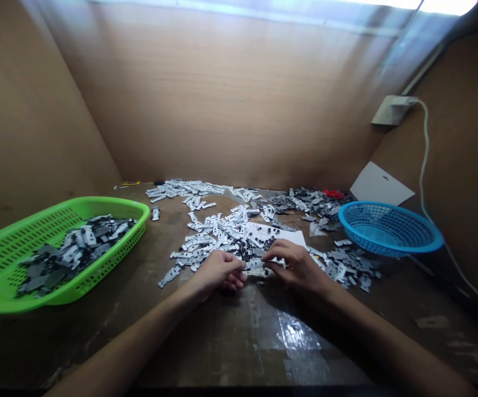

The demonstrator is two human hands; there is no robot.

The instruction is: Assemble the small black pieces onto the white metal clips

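Pinching a small flat grey piece (254,264) at its near-left end, the left hand (223,270) has its thumb and fingertips pressed together; the right hand (291,262) meets the other end with thumb and forefinger narrowly parted, and whether they grip it I cannot tell. The piece sits between the hands, just in front of a cluster of black rings (247,249) and a white sheet (291,237). Pale slotted plates (205,234) lie heaped on the brown worktop (205,353). A green plastic basket (71,295) containing more plates stands left, a round blue basket (391,248) right.
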